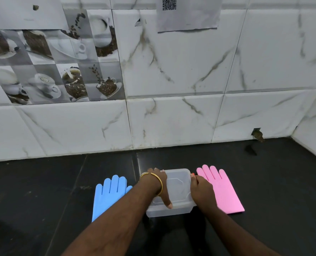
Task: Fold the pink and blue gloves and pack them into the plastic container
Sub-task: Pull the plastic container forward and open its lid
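- Clear plastic container [173,193], lid on, sits between both gloves on the black counter [42,191].
- Left hand [158,183] and right hand [201,191] grip its sides.
- Blue glove [107,196] flat beside left hand, pink glove [222,189] beside right; fingers point to the wall.

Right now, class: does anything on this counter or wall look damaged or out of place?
Yes. A broken hole gapes in the wall tile at the right, just above the black counter. The blue glove, pink glove and plastic container lie neatly.
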`<state>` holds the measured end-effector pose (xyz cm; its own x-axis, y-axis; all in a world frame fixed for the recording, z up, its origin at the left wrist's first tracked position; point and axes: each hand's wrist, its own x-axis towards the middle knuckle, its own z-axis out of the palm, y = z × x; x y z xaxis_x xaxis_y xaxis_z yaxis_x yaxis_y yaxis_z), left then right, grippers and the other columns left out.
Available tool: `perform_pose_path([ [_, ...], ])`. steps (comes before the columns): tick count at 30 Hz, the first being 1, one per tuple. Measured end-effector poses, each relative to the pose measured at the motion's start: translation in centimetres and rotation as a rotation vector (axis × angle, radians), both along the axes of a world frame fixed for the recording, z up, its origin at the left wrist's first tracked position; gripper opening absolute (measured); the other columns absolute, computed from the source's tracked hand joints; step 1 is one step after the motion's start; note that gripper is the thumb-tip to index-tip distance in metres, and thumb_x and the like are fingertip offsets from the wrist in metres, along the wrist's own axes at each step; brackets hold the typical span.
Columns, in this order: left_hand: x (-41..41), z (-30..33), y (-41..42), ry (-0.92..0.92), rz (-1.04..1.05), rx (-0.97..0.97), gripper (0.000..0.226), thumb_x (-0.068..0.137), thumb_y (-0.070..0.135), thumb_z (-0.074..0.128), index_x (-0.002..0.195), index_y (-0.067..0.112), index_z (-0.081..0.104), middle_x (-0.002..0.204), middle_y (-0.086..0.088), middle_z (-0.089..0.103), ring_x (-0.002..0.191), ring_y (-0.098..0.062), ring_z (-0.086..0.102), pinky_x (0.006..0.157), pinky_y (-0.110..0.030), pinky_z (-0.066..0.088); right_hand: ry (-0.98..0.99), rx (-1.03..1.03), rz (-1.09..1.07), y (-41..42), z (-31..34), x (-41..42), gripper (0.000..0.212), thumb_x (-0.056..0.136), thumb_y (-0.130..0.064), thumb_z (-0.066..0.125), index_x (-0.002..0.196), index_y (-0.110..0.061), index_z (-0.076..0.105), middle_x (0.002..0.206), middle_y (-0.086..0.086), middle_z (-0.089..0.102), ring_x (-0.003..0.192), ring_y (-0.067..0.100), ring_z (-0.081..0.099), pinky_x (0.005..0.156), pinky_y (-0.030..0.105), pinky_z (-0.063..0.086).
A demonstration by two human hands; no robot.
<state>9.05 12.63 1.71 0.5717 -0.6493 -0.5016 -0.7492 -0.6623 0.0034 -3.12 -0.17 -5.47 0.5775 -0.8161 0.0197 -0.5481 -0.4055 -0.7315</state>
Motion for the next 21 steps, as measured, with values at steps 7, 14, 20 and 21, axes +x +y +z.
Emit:
perform_pose_path([
  [7, -0.2, 0.4, -0.3, -0.008, -0.014, 0.023, 0.114, 0.052, 0.065, 0.083, 0.144, 0.019, 0.035, 0.137, -0.01, 0.048, 0.123, -0.027, 0.047, 0.099, -0.046, 0.044, 0.017, 0.053, -0.065, -0.4, -0.1, 0.5, 0.035, 0.104, -0.029, 0.043, 0.098, -0.006, 0.069, 0.093, 0.008, 0.071, 0.087, 0.021, 0.064, 0.083, 0.034, 0.048],
  [14, -0.7, 0.8, 0.0, 0.019, 0.017, 0.006, 0.115, 0.054, 0.059, 0.085, 0.147, 0.022, 0.029, 0.145, -0.009, 0.043, 0.13, -0.029, 0.041, 0.105, -0.049, 0.039, -0.014, 0.263, -0.053, -1.9, -0.4, -0.3, 0.029, 0.101, -0.026, 0.047, 0.103, -0.007, 0.069, 0.097, 0.008, 0.072, 0.092, 0.022, 0.065, 0.092, 0.044, 0.052],
  [20, -0.4, 0.4, 1.0, 0.057, 0.052, -0.091, 0.127, 0.053, 0.059, 0.085, 0.152, 0.021, 0.015, 0.158, -0.007, 0.024, 0.143, -0.031, 0.025, 0.113, -0.053, 0.028, -0.139, -0.137, 0.119, -1.9, 1.2, -0.5, 0.071, 0.084, -0.054, 0.066, 0.142, -0.019, 0.046, 0.139, 0.003, 0.057, 0.125, 0.021, 0.056, 0.1, 0.037, 0.047],
  [21, -0.3, 0.0, 1.6, 0.055, 0.06, -0.124, 0.133, 0.052, 0.062, 0.084, 0.154, 0.019, 0.008, 0.161, -0.007, 0.015, 0.147, -0.031, 0.016, 0.117, -0.051, 0.023, -0.139, -0.181, 0.251, -1.9, 1.6, -0.3, 0.078, 0.081, -0.059, 0.068, 0.144, -0.019, 0.044, 0.142, 0.002, 0.054, 0.127, 0.02, 0.054, 0.103, 0.036, 0.045],
])
